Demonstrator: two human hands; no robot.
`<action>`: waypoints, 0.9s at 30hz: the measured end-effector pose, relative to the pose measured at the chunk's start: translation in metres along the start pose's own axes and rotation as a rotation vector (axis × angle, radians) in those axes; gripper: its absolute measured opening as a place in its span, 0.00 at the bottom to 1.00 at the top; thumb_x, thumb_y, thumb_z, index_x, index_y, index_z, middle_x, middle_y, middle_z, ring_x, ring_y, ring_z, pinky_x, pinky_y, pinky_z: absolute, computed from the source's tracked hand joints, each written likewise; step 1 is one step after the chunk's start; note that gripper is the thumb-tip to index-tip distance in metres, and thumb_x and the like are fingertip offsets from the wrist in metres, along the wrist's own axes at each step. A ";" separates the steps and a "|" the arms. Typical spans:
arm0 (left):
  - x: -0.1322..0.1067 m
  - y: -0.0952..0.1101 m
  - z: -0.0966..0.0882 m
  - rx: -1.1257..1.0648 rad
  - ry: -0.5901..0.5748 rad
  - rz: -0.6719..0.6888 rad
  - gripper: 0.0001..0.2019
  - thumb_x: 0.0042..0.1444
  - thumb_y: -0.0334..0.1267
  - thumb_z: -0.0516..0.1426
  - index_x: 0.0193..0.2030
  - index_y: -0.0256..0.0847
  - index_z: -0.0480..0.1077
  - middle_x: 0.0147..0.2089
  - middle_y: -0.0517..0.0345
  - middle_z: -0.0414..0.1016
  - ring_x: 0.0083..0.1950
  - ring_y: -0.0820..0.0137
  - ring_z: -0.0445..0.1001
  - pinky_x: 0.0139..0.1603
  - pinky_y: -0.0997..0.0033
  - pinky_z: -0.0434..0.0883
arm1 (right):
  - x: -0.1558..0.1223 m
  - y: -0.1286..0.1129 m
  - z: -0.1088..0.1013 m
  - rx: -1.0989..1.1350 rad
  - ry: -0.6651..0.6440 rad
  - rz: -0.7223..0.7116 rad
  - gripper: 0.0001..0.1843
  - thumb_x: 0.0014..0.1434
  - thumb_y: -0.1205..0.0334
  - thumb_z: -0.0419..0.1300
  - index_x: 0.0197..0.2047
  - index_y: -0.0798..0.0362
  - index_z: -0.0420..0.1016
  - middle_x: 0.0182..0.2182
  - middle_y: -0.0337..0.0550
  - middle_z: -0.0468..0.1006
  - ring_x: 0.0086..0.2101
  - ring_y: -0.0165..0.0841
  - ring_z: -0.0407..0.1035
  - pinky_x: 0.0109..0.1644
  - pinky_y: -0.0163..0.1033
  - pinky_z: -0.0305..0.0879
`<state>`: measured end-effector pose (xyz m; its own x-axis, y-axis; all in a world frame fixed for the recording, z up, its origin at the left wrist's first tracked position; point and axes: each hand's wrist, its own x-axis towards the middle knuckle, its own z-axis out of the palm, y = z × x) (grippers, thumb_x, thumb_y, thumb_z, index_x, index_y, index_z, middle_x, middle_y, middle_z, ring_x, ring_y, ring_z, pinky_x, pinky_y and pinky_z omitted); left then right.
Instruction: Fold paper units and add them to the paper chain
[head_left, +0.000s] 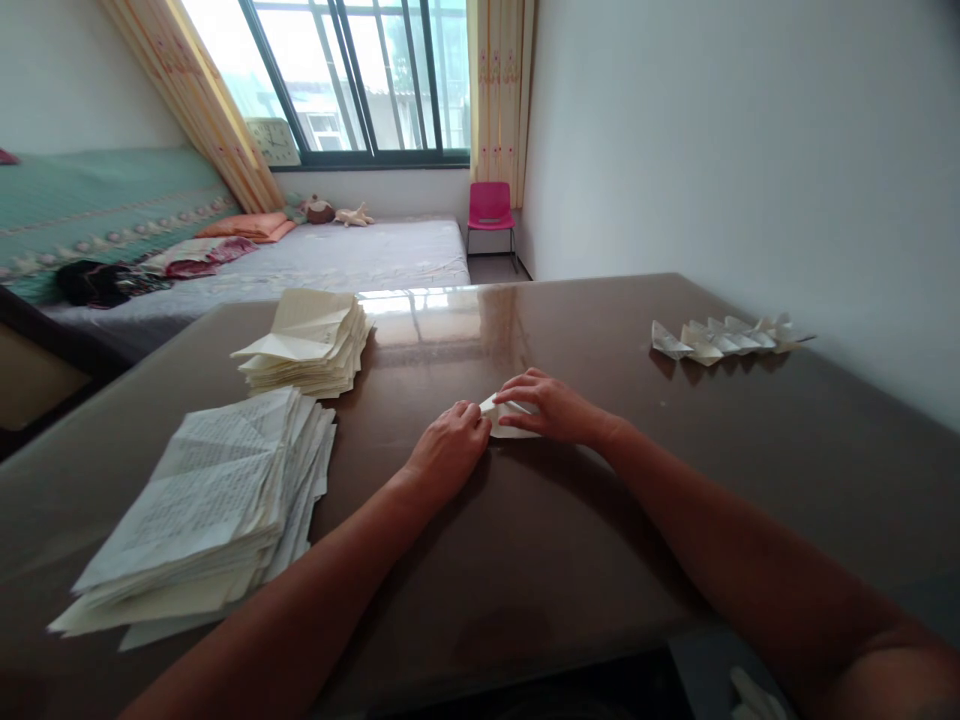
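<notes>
A small folded piece of pale paper lies near the middle of the brown table, between my two hands. The curled fingers of my left hand pinch its left end. My right hand reaches over from the other side, with the thumb and fingers gripping the paper's upper and right part. My fingers cover some of the folds. To the right stands a row of several folded paper shapes, their points facing up.
A stack of handwritten sheets sits at the left of the glossy table, with a cream paper stack behind it. Beyond the table are a bed, a pink chair and a window. A white wall borders the right.
</notes>
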<state>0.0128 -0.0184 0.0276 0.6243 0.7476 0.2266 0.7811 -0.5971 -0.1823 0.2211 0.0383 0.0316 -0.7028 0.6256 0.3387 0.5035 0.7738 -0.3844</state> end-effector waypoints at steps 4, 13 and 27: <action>-0.003 -0.007 -0.001 -0.109 -0.043 0.016 0.07 0.62 0.34 0.51 0.43 0.37 0.68 0.42 0.51 0.69 0.43 0.65 0.70 0.43 0.66 0.71 | -0.004 0.003 0.000 0.017 -0.146 -0.023 0.33 0.49 0.46 0.67 0.56 0.50 0.70 0.45 0.47 0.77 0.46 0.40 0.67 0.50 0.43 0.64; -0.007 -0.023 0.007 -0.258 -0.001 0.122 0.14 0.65 0.43 0.48 0.49 0.43 0.70 0.52 0.56 0.73 0.51 0.65 0.68 0.53 0.64 0.69 | -0.005 0.003 -0.008 0.039 -0.208 -0.022 0.24 0.52 0.54 0.66 0.51 0.53 0.71 0.44 0.48 0.75 0.45 0.38 0.67 0.50 0.41 0.64; -0.005 -0.017 -0.001 -0.138 -0.047 0.016 0.11 0.65 0.37 0.48 0.39 0.40 0.71 0.37 0.54 0.76 0.41 0.68 0.72 0.39 0.72 0.69 | -0.004 -0.008 -0.009 -0.017 -0.194 0.004 0.14 0.52 0.63 0.64 0.44 0.53 0.75 0.40 0.47 0.76 0.42 0.38 0.68 0.48 0.40 0.63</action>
<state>-0.0031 -0.0123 0.0310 0.6385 0.7484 0.1793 0.7658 -0.6411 -0.0511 0.2243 0.0303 0.0409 -0.7835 0.5992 0.1646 0.5141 0.7738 -0.3700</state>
